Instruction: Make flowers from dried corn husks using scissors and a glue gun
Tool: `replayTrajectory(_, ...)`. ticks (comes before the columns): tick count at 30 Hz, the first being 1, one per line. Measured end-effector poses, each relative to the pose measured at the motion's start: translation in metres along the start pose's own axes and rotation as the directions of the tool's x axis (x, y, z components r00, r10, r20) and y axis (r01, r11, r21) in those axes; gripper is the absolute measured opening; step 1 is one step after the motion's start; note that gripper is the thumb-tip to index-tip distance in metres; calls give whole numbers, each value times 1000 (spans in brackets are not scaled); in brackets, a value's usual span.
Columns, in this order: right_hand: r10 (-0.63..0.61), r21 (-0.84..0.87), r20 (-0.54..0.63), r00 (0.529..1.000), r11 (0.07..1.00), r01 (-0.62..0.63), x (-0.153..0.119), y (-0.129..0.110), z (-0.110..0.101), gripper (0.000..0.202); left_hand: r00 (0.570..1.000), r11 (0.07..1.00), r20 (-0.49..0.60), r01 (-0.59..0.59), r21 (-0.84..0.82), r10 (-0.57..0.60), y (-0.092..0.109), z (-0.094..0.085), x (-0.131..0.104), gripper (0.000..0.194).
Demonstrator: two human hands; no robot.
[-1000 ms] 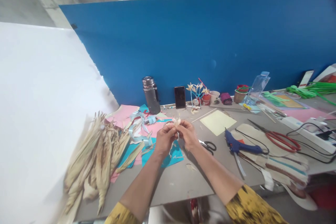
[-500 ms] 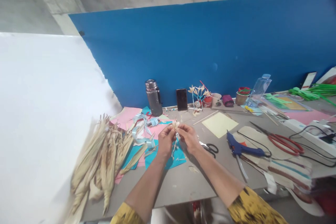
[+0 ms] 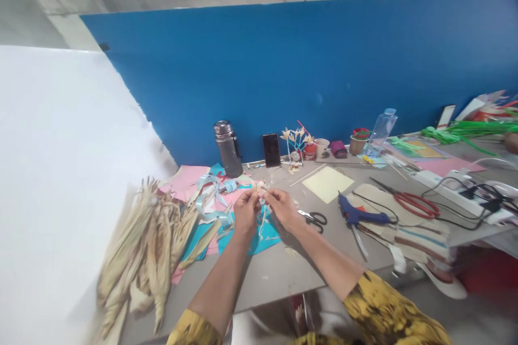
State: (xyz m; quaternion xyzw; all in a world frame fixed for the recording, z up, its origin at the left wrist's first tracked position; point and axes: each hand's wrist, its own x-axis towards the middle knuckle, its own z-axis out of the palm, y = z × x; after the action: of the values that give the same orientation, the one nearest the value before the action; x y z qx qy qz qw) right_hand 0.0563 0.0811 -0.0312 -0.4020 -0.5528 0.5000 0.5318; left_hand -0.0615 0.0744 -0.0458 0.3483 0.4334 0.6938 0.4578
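Observation:
In my left hand (image 3: 246,211), thumb and fingers pinch a small pale corn husk flower (image 3: 258,187). My right hand (image 3: 284,210) is closed too, its fingertips pinched at the flower's right edge; the exact bit between them is too small to make out. A thin pale strand (image 3: 263,222) hangs below the hands. Under them lies a sheet of turquoise paper (image 3: 265,242) with husk scraps on it. Black-handled scissors (image 3: 316,219) rest just right of my right hand. Further back stand finished-looking husk flowers (image 3: 297,137) on light blue stems.
Dried corn husks (image 3: 151,253) are heaped at the left, beside curled light blue ribbon (image 3: 202,207). A thermos (image 3: 229,151) and a phone (image 3: 271,150) stand at the back. To the right lie a blue glue gun (image 3: 360,213), red-handled shears (image 3: 416,205) and a power strip (image 3: 449,191).
The view has swung slightly right, so everything sits further left. My right fingertips have moved a little apart from my left ones, at the flower's edge.

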Motion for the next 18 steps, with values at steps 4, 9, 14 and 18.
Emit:
replayTrajectory(4,-70,-219,337,939,964,150,-39,-35,-1,17,999,999,0,38,-5,-38,1,-2,3,46)
replayTrajectory(9,-22,-319,325,945,938,132,-64,-51,-12,18,995,998,88,59,-29,-56,5,0,1,45)
replayTrajectory(14,190,164,24,982,968,-191,-33,-40,-32,40,965,996,256,79,-52,-63,9,6,-7,41)
replayTrajectory(18,253,344,68,965,902,-260,-20,-39,-36,51,937,997,344,71,-23,-59,8,7,-8,37)
